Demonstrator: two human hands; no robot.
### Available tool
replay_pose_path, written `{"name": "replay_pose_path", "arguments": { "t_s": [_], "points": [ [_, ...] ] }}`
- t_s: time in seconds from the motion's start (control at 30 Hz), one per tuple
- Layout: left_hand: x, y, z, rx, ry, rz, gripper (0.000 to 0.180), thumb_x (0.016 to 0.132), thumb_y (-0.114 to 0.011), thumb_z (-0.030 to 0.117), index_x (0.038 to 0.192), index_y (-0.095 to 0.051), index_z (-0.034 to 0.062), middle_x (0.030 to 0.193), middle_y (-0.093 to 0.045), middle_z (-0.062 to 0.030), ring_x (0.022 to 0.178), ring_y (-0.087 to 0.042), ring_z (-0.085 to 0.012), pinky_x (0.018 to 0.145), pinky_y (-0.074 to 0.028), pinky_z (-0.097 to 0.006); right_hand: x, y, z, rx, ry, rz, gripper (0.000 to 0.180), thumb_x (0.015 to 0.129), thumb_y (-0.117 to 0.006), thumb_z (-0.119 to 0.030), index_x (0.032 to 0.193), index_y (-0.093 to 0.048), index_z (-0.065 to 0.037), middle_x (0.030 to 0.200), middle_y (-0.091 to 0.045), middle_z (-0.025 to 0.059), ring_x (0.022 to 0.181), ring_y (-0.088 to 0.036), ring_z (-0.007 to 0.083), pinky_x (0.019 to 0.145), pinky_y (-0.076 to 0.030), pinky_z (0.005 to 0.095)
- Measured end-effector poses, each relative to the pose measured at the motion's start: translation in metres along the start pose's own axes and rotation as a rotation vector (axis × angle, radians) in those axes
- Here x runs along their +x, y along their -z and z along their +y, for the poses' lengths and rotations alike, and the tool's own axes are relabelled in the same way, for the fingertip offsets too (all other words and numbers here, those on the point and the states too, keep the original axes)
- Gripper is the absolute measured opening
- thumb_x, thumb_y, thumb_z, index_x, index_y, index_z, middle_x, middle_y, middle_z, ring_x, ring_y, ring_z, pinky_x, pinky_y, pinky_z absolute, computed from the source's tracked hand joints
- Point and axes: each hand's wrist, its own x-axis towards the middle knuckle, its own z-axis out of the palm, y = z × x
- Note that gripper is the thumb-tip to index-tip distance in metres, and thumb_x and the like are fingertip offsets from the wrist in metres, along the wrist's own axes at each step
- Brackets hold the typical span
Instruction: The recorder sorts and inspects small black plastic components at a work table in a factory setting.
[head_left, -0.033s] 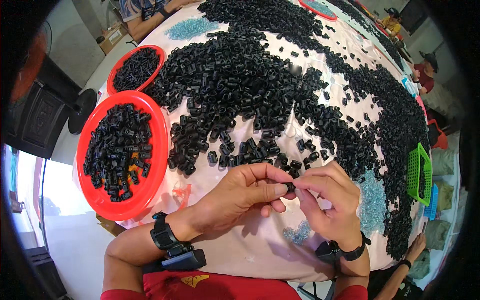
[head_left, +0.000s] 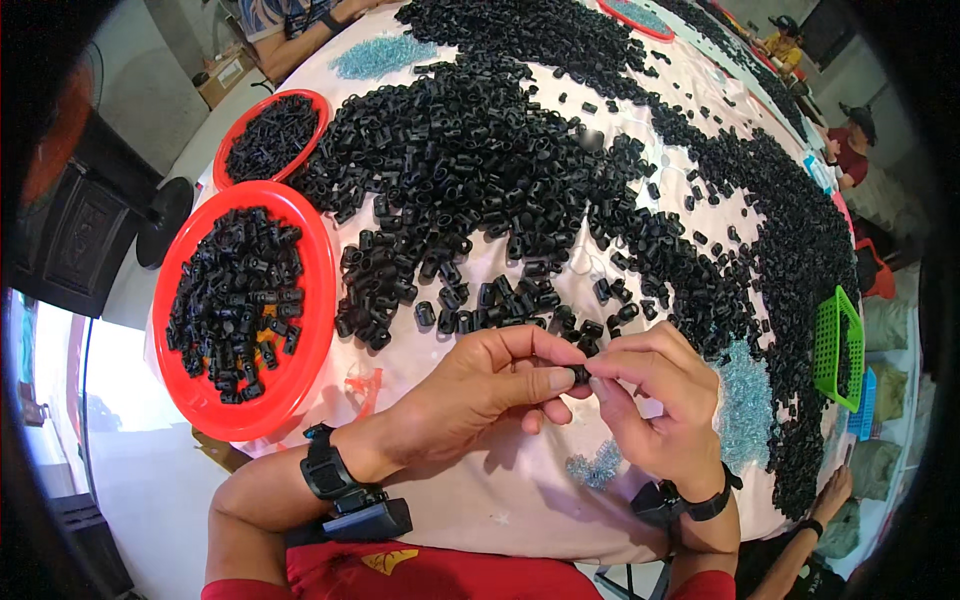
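Note:
A small black plastic part (head_left: 579,374) is pinched between the thumb and fingers of my left hand (head_left: 485,378), just above the near side of the table. Against the part's right end press the closed thumb and forefinger of my right hand (head_left: 655,395); whether a tiny piece lies between them is hidden. Beyond both hands spreads a big heap of loose black plastic parts (head_left: 450,150), short and tube-like. Below the right hand lies a small cluster of clear bluish pieces (head_left: 597,466), and a larger patch of the same pieces (head_left: 744,405) is to its right.
On the left stand a red plate (head_left: 322,310) of black parts and a second red plate (head_left: 322,105) with thin black pieces. A green basket (head_left: 828,350) sits at the right edge. Other people, one arm (head_left: 800,545) near my right, are around the pink-covered table (head_left: 470,500).

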Motion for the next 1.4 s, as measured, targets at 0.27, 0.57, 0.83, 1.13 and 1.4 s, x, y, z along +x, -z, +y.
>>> {"name": "replay_pose_path", "arguments": {
  "t_s": [0.27,0.57,0.83,1.13,1.4],
  "points": [
    [0.0,0.006,0.002,-0.259,0.04,0.005,0.023,0.105,-0.061,0.012,0.126,-0.06,0.0025,0.111,-0.069,-0.0085,0.082,-0.065,-0.0093,0.065,-0.052,-0.019,0.004,0.009,0.007,-0.057,-0.033,-0.006,0.022,0.077,-0.076,0.004,0.098,-0.076,-0.002,0.087,-0.071,0.0102,0.071,-0.066,0.0252,0.064,-0.053,0.0334],
    [-0.002,0.007,0.005,-0.179,-0.055,0.017,0.029,0.105,-0.059,0.011,0.133,-0.058,0.0014,0.113,-0.069,-0.0096,0.086,-0.065,-0.0098,0.071,-0.054,-0.02,-0.002,0.004,0.021,-0.278,-0.134,-0.339,0.013,0.082,-0.079,-0.012,0.091,-0.074,-0.005,0.078,-0.067,0.0106,0.07,-0.067,0.0281,0.061,-0.053,0.0381],
    [0.0,0.0,0.002,0.024,-0.021,0.031,0.03,0.105,-0.061,0.013,0.132,-0.059,-0.0002,0.113,-0.069,-0.0097,0.084,-0.064,-0.0083,0.072,-0.053,-0.02,0.0,0.006,0.003,0.109,-0.236,-0.016,0.026,0.077,-0.074,0.006,0.101,-0.075,-0.004,0.087,-0.071,0.0083,0.073,-0.067,0.0201,0.06,-0.051,0.0308],
    [0.001,-0.002,-0.001,0.046,-0.034,0.024,0.024,0.104,-0.062,0.012,0.126,-0.061,0.0009,0.111,-0.071,-0.0097,0.086,-0.065,-0.0073,0.072,-0.052,-0.019,0.0,-0.005,0.008,0.058,-0.042,-0.022,0.033,0.078,-0.073,0.008,0.108,-0.077,-0.004,0.096,-0.074,0.0093,0.075,-0.067,0.0179,0.058,-0.05,0.0264],
    [0.004,0.0,-0.012,0.154,-0.117,0.06,0.022,0.102,-0.066,0.012,0.123,-0.064,0.0036,0.106,-0.073,-0.0073,0.082,-0.065,-0.006,0.069,-0.052,-0.02,-0.003,-0.005,0.004,0.132,-0.17,-0.011,0.031,0.08,-0.075,0.006,0.109,-0.077,-0.003,0.096,-0.076,0.0094,0.073,-0.067,0.016,0.056,-0.05,0.0247]
  ]
}}
